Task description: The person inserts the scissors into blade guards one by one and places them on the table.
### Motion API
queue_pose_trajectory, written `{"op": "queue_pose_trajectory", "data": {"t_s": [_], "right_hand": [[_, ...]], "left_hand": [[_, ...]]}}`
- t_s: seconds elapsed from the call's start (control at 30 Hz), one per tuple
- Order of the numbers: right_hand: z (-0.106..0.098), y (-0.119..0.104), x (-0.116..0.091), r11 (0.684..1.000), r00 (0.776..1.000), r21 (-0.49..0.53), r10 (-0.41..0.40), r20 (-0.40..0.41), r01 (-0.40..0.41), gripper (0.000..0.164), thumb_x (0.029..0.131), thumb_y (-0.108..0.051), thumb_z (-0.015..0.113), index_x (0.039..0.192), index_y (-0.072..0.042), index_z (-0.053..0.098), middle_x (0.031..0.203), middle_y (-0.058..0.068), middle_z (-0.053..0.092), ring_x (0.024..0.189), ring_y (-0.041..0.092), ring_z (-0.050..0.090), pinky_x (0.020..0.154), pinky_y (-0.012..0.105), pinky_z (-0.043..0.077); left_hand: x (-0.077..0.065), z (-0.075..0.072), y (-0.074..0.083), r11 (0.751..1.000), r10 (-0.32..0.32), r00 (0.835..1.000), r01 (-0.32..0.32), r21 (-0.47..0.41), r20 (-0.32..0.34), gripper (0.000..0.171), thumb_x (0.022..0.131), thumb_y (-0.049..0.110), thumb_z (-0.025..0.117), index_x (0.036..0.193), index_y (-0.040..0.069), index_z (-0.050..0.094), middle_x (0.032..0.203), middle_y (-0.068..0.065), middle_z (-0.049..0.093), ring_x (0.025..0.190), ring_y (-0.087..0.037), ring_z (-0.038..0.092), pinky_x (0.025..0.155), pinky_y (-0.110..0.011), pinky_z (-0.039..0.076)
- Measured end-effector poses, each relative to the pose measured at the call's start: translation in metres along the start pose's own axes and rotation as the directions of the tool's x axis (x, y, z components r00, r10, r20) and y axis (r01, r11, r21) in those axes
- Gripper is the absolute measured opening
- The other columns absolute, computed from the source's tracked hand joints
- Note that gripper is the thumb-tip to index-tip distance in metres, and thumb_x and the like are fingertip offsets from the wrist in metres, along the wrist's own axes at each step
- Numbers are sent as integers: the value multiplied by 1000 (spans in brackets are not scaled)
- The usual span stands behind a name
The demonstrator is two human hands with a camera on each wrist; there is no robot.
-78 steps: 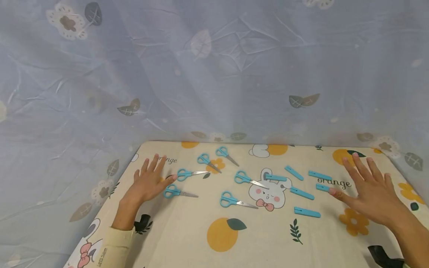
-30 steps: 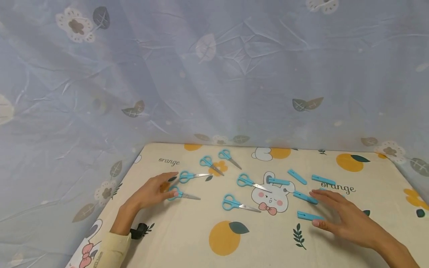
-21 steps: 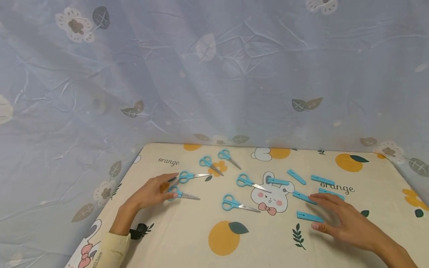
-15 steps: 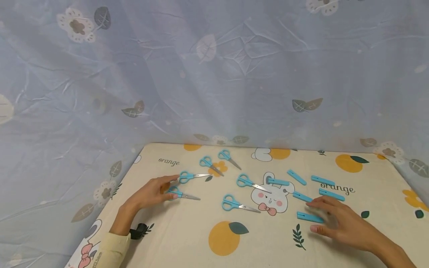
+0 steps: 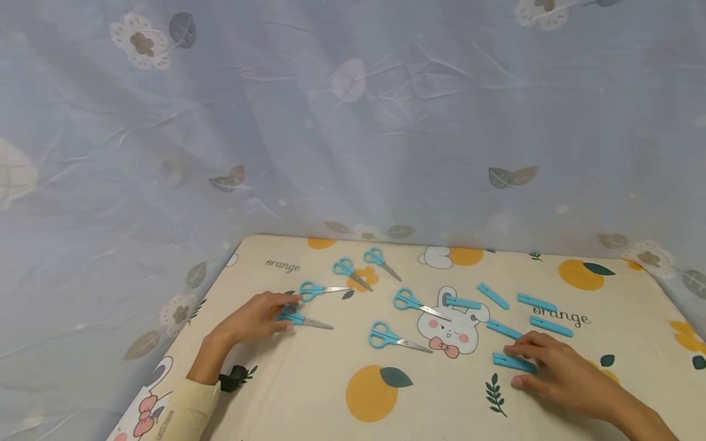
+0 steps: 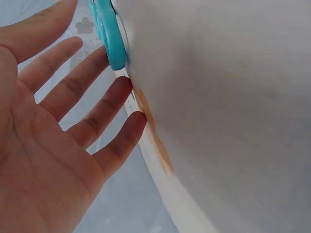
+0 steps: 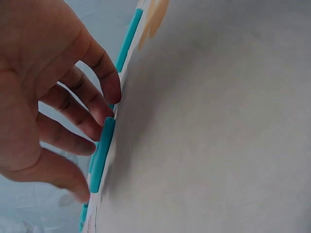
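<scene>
My left hand [image 5: 254, 320] is low at the left, its fingers loosely bent round the handle end of a pair of blue-handled scissors [image 5: 294, 316]. In the left wrist view the thumb stands apart from the scissors handle [image 6: 112, 41], and the fingers spread beside it. On the right, my right hand [image 5: 568, 373] reaches over a blue scissors cap [image 5: 512, 361]. The right wrist view has this cap [image 7: 103, 155] between thumb and fingers, without a clear pinch. A second pair of scissors [image 5: 311, 291] lies just beyond my left fingertips.
Several more scissors [image 5: 383, 335] lie with bare blades across the table's left and middle. Several blue caps [image 5: 551, 325] are scattered at the right. A printed cloth [image 5: 309, 392] covers the table, and a grey-blue curtain [image 5: 386, 153] hangs behind.
Both hands were flat and spread wide; they have come down and inward to the nearest scissors and cap. Lately the right fingers have curled a little closer round the cap. Scissors and caps stay put.
</scene>
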State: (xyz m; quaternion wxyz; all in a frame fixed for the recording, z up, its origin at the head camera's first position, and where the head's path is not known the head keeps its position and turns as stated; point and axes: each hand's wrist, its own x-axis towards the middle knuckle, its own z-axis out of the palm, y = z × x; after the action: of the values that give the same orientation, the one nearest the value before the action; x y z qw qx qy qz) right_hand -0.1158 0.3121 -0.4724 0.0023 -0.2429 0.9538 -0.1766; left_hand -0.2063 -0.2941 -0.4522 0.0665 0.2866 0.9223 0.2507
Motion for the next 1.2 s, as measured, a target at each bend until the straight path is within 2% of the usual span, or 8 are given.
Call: {"op": "queue_pose_trajectory", "data": {"t_s": [0.1,0.2,0.33,0.5,0.7,0.97,1.1,1.2], "right_hand": [[1,2,-3,1000,1000,7,-1,1,1,51,91,-52,82,128,-17,79,118,-12,61,98,-2,52,79,22,55],[2,3,-4,1000,1000,17,6,11,-6,51,91,-48,82,129,-14,79,117,-11,61,97,-2,51,77,21,53],[3,3,-2,999,999,10,31,20,-31,46,91,-42,85,128,-14,80,116,-11,61,98,-2,51,79,23,55],[4,1,0,997,996,-13,76,39,-75,42,90,-36,86,125,-14,81,114,-10,61,98,0,51,81,25,57],[5,-1,2,996,996,-26,86,35,-85,32,89,-30,87,119,-18,84,111,-12,62,96,0,52,80,25,58],[6,-5,4,996,996,-34,86,26,-85,21,89,-28,88,110,-30,84,110,-18,64,100,1,59,87,28,63],[7,-8,4,994,996,-65,84,6,-84,20,89,-28,87,108,-30,84,110,-18,66,100,5,63,89,33,64],[7,-11,5,991,994,-77,109,-6,-109,20,91,-29,86,110,-29,82,113,-14,71,106,14,69,94,44,65]], "left_hand": [[3,1,1,1000,4,1000,-4,24,5,58,95,17,83,148,3,63,137,-12,72,111,-27,67,96,-45,59],[6,2,2,999,15,1000,-15,43,2,58,94,14,84,147,2,64,140,-14,71,119,-30,69,103,-51,58],[8,3,5,998,13,1000,-13,57,-3,57,93,9,84,146,2,65,141,-14,71,124,-34,68,108,-56,55],[10,5,7,999,-20,1000,21,48,-11,57,91,5,84,145,4,67,142,-13,70,129,-34,65,112,-57,52],[11,8,10,998,-28,999,29,52,-22,53,86,2,88,137,4,72,132,-11,73,120,-28,66,104,-48,56],[8,10,13,997,-50,998,52,65,-32,45,84,0,89,126,7,78,118,-6,68,105,-19,64,92,-36,59],[8,12,13,994,-64,997,67,85,-37,42,85,1,88,124,8,78,110,1,71,99,-14,63,89,-34,58],[8,14,12,993,-79,996,82,85,-35,41,86,2,88,125,10,77,104,4,72,96,-11,63,88,-32,58]]}}
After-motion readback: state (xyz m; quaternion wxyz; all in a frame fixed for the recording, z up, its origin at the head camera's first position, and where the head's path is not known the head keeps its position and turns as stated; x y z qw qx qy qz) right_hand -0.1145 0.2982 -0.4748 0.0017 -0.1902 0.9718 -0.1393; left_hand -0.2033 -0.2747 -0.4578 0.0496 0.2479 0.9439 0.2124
